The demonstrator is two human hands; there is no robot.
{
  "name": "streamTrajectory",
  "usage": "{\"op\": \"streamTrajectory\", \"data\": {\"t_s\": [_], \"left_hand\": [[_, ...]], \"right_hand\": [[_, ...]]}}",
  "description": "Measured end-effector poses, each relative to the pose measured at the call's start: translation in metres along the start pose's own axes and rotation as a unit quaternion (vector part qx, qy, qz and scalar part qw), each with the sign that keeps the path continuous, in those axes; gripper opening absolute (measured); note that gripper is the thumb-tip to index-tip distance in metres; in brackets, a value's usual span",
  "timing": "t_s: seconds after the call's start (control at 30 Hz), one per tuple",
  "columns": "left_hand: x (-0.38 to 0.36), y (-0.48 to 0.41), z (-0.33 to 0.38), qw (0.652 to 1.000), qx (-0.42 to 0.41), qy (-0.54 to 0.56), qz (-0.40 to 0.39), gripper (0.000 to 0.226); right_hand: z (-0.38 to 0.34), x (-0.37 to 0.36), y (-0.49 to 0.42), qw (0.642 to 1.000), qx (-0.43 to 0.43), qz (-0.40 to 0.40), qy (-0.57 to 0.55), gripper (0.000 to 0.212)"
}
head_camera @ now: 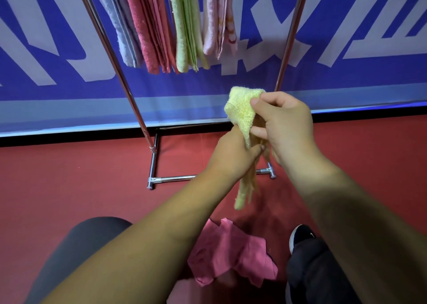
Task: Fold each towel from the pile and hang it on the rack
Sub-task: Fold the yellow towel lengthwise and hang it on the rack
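Note:
A yellow towel (241, 113) hangs bunched in the air in front of the rack. My right hand (286, 123) pinches its upper part between thumb and fingers. My left hand (233, 152) grips the towel lower down, and the loose end dangles below both hands. A metal rack (129, 91) stands ahead with several folded towels on it: a grey-blue towel (122, 26), a dark pink towel (147, 26), a green towel (184, 26) and a pale pink towel (218, 17).
A crumpled pink towel (231, 255) lies on the red floor (80, 176) near my feet. My black shoe (300, 235) is right of it. The rack's base bar (175, 178) sits low on the floor. A blue and white banner (346, 61) backs the rack.

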State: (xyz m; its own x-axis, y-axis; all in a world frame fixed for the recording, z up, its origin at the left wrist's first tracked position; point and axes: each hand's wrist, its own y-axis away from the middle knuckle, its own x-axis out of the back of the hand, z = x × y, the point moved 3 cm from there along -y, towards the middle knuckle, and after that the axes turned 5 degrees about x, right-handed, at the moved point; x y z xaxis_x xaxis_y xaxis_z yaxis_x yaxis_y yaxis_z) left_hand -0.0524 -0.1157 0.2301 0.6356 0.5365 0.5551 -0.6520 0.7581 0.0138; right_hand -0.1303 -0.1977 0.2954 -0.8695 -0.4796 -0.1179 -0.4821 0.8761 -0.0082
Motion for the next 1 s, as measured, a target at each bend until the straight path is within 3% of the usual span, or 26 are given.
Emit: {"op": "streamTrajectory", "data": {"t_s": [0.13,0.27,0.5,0.63,0.73,0.9,1.0], "left_hand": [[0.007,-0.003,-0.003,0.998,0.011,-0.038,0.048,0.016],[0.012,-0.004,-0.001,0.996,0.005,-0.077,0.047,0.024],[0.006,-0.008,-0.001,0.991,0.012,-0.135,0.014,0.017],[0.003,-0.005,0.000,0.992,0.010,-0.128,-0.002,0.011],[0.003,-0.004,-0.001,0.993,0.014,-0.119,0.007,0.021],[0.000,-0.006,-0.010,0.993,0.048,-0.101,0.038,0.011],[0.005,-0.009,-0.014,0.994,0.086,-0.034,0.063,0.019]], "right_hand": [[-0.001,0.005,-0.003,0.999,0.030,0.011,0.008,0.006],[0.003,0.014,-0.009,0.995,0.058,0.037,0.076,0.003],[0.006,0.025,-0.014,0.986,0.073,0.071,0.131,0.013],[0.007,0.031,-0.015,0.983,0.093,0.096,0.127,0.026],[0.007,0.034,-0.015,0.983,0.101,0.090,0.127,0.021],[0.009,0.035,-0.017,0.988,0.074,0.086,0.108,0.024],[0.010,0.038,-0.024,0.978,0.063,0.070,0.185,0.041]]}}
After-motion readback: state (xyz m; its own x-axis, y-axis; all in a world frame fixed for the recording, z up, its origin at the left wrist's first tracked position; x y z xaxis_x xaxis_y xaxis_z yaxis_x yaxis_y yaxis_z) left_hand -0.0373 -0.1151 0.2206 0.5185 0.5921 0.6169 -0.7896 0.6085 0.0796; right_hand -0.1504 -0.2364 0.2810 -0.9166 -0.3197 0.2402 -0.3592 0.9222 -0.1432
